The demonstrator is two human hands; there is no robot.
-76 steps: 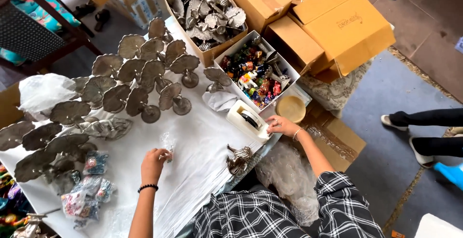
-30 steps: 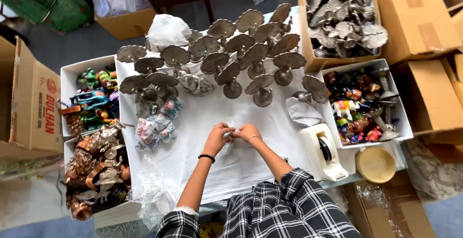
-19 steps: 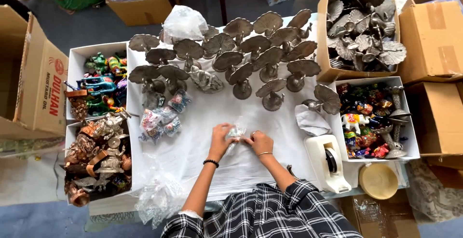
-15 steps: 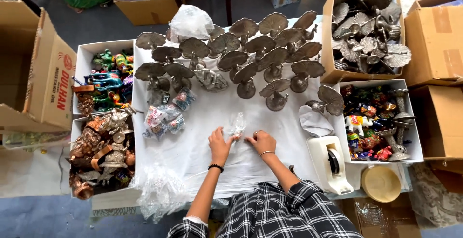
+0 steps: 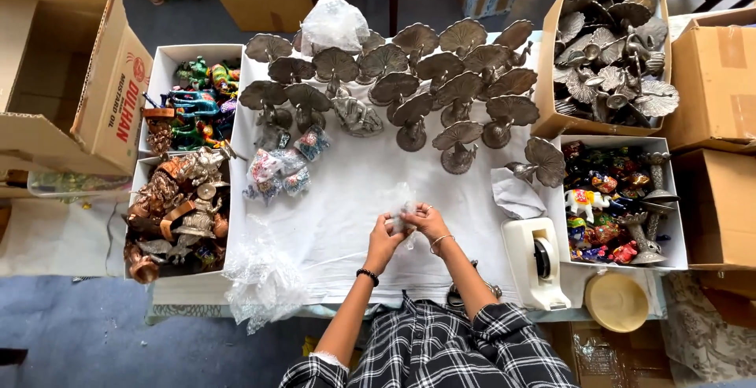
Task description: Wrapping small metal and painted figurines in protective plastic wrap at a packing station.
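Both my hands meet over the white cloth (image 5: pixel 346 191) on the table. My left hand (image 5: pixel 384 236) and my right hand (image 5: pixel 426 219) together grip a small clear plastic packet (image 5: pixel 402 205), lifted slightly off the cloth. What is inside the packet is too small to tell. A black band is on my left wrist, a thin bangle on my right. Just right of my right hand stands a white tape dispenser (image 5: pixel 535 262).
Several grey metal peacock figures (image 5: pixel 441 81) stand at the table's far side, wrapped packets (image 5: pixel 276 174) lie to the left. Boxes of coloured figurines (image 5: pixel 610 203), copper items (image 5: pixel 177 215) and metal pieces (image 5: pixel 610 49) ring the table. A round wooden lid (image 5: pixel 616 301) is at right.
My right hand left the tape dispenser and joined the left at the packet. The hands pressed it on the cloth, then raised it. The view swung left.
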